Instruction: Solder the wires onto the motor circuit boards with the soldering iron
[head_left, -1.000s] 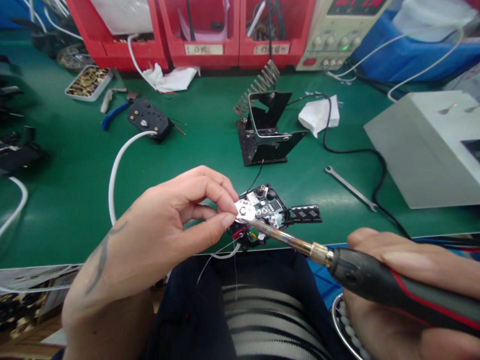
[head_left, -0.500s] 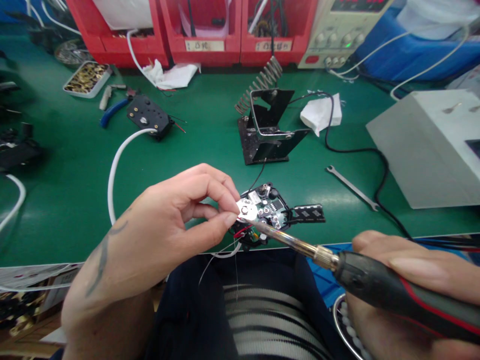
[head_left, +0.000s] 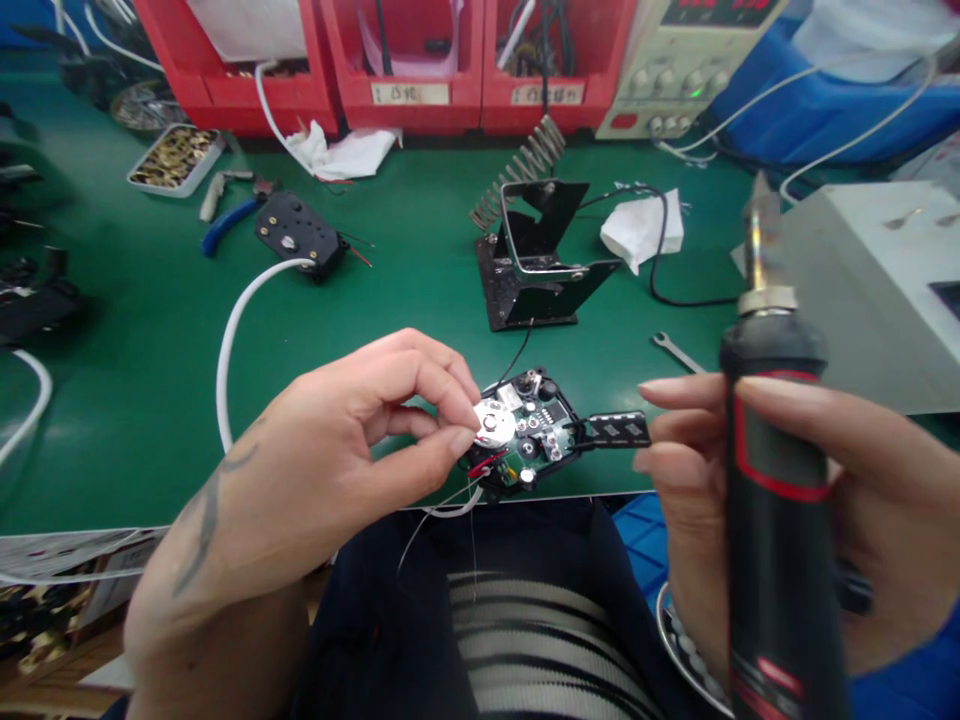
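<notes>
The left hand's fingers (head_left: 442, 400) are pressed together, thumb against forefinger, pinching a thin wire at the silver disc (head_left: 492, 425) on the circuit board (head_left: 525, 435); the right hand (head_left: 795, 500) is wrapped shut around the soldering iron (head_left: 772, 480), held upright with its tip pointing up, well clear of the board. The green bench mat (head_left: 375, 270) carries everything: the board sits at its near edge, the black iron stand (head_left: 536, 255) lies beyond the board, and a small wrench (head_left: 675, 350) lies right of the board. To do the joint well, I judge the left hand (head_left: 337, 470) should keep the wire steady on the disc and the iron should come down briefly, tip only, away from the fingertips.
</notes>
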